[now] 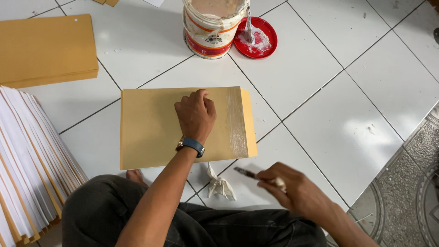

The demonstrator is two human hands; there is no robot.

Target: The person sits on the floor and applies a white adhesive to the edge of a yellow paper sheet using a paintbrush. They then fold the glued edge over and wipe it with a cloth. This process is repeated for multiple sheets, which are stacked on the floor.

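Leftmost, a fanned stack of white-edged paper sheets (27, 160) fills the floor's left edge, with a flat pile of tan manila envelopes (45, 48) above it near the top-left corner. Next, centre floor: a single tan manila envelope (155, 130) lies flat on the white tiled floor (356, 110), flap end pointing right. The left hand (195, 115), wearing a blue-strapped wristwatch (190, 145), presses knuckles-down on the envelope, fingers curled, gripping nothing. A wet, shiny glue strip (237, 121) already runs top to bottom just inside the flap (249, 121); gluing looks done, the flap is not yet folded over. Below the envelope's bottom edge sits a crumpled white rag (219, 183), just beside the person's knee. The right hand (292, 187) is closed around a thin glue brush (249, 173), held off the paper, well apart from the strip. At the top edge stand a white paste bucket with red bands (210, 27) and, touching it, a red round lid smeared with paste (257, 37). Nothing blocks the flap.
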